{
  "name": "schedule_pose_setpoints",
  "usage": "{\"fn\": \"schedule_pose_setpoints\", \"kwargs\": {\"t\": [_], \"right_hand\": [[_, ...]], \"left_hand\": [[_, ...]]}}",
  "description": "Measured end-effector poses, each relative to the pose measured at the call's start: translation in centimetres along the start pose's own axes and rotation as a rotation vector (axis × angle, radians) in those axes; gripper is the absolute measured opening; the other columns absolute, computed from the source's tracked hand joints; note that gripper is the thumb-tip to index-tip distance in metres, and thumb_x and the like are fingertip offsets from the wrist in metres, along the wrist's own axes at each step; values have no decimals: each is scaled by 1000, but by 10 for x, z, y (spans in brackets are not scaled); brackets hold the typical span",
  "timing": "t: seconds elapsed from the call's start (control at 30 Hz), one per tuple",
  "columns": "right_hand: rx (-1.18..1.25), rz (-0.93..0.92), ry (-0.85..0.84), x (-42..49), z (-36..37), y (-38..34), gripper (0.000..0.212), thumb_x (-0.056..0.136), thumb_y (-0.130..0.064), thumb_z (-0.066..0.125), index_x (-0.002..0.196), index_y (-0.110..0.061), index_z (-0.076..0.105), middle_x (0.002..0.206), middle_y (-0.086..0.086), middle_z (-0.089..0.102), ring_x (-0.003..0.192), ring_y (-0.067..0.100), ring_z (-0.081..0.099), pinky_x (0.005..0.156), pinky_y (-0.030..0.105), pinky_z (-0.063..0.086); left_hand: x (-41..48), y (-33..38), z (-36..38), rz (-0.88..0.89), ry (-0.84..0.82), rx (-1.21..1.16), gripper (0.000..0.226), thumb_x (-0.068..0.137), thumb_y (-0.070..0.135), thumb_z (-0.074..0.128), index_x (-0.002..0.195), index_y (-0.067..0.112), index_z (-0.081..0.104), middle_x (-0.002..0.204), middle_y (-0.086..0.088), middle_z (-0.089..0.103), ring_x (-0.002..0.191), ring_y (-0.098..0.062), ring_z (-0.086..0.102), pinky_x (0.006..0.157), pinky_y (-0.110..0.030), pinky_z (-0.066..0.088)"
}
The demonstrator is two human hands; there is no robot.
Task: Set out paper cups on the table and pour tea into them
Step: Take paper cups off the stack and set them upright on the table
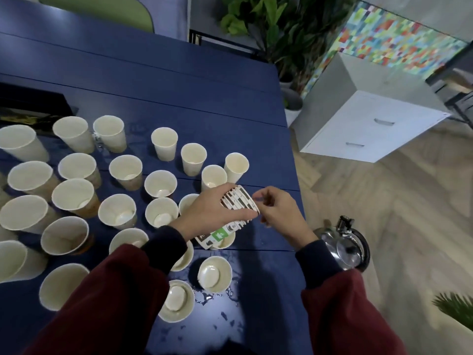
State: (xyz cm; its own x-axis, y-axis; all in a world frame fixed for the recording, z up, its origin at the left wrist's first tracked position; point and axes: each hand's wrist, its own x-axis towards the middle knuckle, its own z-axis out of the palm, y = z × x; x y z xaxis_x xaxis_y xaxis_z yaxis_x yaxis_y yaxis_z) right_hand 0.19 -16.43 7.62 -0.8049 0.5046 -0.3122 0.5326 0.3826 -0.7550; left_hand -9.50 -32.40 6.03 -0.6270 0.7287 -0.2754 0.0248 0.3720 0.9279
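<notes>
Gripping a cup stack (240, 201), the left hand (212, 213) curls round it. The right hand (279, 213) pinches its right-end rim.

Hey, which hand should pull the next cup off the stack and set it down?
Right, probably. The left hand grips the stack of cups around its middle, while the right hand is curled at the stack's rim end, beside a bare part of the table.

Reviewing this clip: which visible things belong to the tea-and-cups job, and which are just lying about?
Job: stack of cups, gripped by left hand, right hand at its rim; cups set out; table; kettle.
Lying about: black box; drawer cabinet; plants.
</notes>
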Motion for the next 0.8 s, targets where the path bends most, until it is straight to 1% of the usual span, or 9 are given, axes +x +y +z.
{"fn": "schedule_pose_setpoints", "kwargs": {"t": [0.07, 0.23, 0.33, 0.43, 0.5, 0.6, 0.63, 0.7, 0.8], "right_hand": [[12, 49, -87, -1, -9, 6, 9, 93, -14, 64, 90, -7, 68, 73, 4, 66, 49, 6, 54, 48, 18, 45], [106, 105, -221, 5, -29, 16, 22, 94, 4, 57, 77, -8, 63, 55, -6, 61, 45, 1, 49, 48, 15, 41], [167, 127, -44, 16, -42, 28, 25, 95, 3, 55, 74, -9, 62, 57, -1, 63, 47, 3, 55, 48, 15, 46], [332, 157, 198, 34, -56, 43, 14, 99, -5, 59, 85, -3, 59, 85, 17, 67, 72, 21, 67, 53, 16, 55], [288, 155, 271, 45, -55, 55, 12, 98, -8, 60, 88, -2, 58, 100, 23, 67, 86, 31, 71, 54, 18, 56], [100, 159, 300, 53, -42, 62, 11, 94, -9, 60, 90, 1, 60, 96, 16, 67, 84, 23, 68, 48, 11, 50], [100, 165, 296, 57, -35, 65, 9, 93, -7, 60, 88, 0, 59, 95, 14, 66, 85, 22, 67, 50, 13, 51], [151, 212, 282, 66, -23, 70, 11, 88, -5, 61, 79, -7, 55, 93, 12, 65, 93, 28, 69, 66, 32, 62], [158, 266, 246, 76, -11, 73, 17, 86, -4, 62, 74, -13, 52, 81, -1, 57, 99, 31, 67, 81, 49, 61]], "left_hand": [[0, 3, 6, 19, -27, -10, 47, 67, 49, 88, 103, 28, 67, 92, 3, 74, 85, -13, 71, 82, -35, 58], [-5, 8, 18, -16, -64, -22, 45, 69, 49, 87, 96, 18, 67, 86, -5, 74, 75, -16, 70, 76, -39, 57], [-11, 8, 19, -51, -48, -54, 39, 73, 45, 86, 101, 23, 69, 90, -1, 76, 84, -21, 73, 78, -35, 57], [-14, 6, 22, -101, 25, -99, 33, 76, 41, 85, 99, 21, 70, 88, 0, 77, 82, -14, 73, 71, -24, 56], [-14, 3, 24, -128, 55, -123, 38, 75, 45, 85, 100, 21, 69, 88, 1, 77, 80, -10, 73, 67, -21, 54], [-15, 3, 25, -155, 83, -97, 43, 72, 49, 85, 102, 24, 67, 87, 7, 77, 78, -3, 72, 62, -14, 49], [-15, 3, 26, -156, 88, -86, 40, 73, 47, 84, 100, 23, 67, 85, 8, 76, 76, -1, 71, 60, -12, 48], [-15, 3, 28, -153, 106, -57, 35, 74, 44, 84, 95, 23, 66, 80, 9, 75, 70, 2, 68, 58, -11, 46], [-15, 0, 31, -162, 123, 8, 33, 74, 44, 84, 89, 22, 64, 78, 7, 72, 70, -3, 66, 63, -18, 47]]}}
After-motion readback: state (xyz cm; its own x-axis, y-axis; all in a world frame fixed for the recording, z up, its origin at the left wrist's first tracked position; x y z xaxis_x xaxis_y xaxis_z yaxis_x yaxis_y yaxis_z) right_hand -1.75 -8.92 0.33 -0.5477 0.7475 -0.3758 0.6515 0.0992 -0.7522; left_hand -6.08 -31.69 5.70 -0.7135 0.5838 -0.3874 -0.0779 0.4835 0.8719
